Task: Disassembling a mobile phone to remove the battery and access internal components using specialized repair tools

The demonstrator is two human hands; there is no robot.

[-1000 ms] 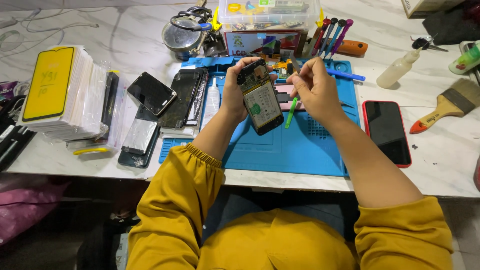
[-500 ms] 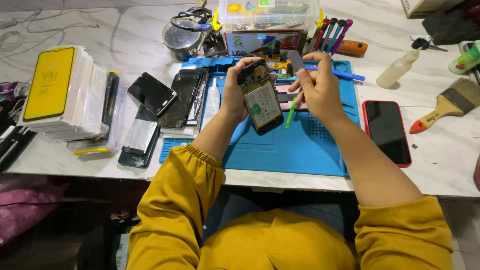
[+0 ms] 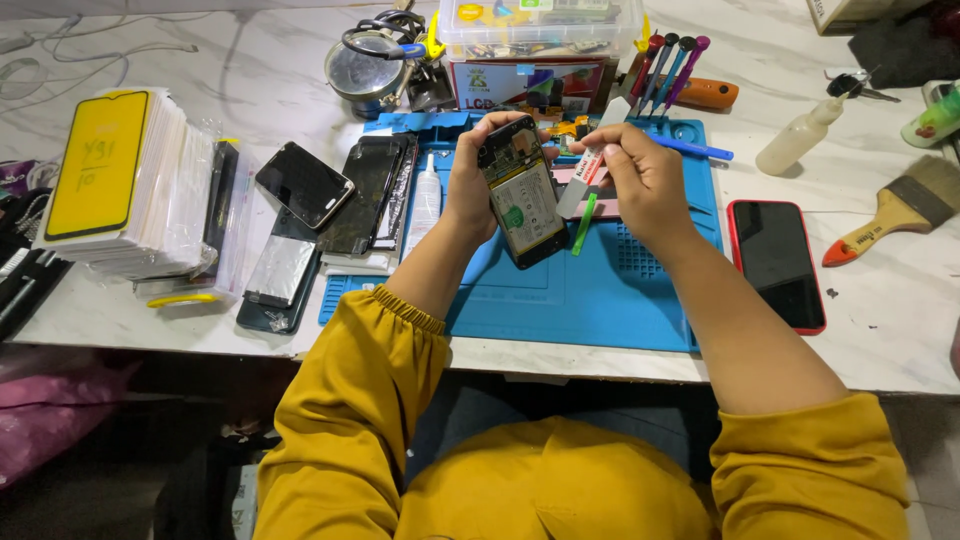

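My left hand holds an opened phone upright over the blue work mat, its circuit board and battery facing me. My right hand grips a small white glue tube, tilted with its tip beside the phone's right edge. A green plastic pry stick lies on the mat just under the tube. Both yellow sleeves reach in from the bottom of the view.
A red-edged phone lies right of the mat, a paintbrush and squeeze bottle beyond. Left of the mat lie dark phone screens and a stack of screen protectors. Screwdrivers and a parts box stand behind.
My right hand has lifted the white tube up beside the phone. The phone in my left hand stays nearly where it was.
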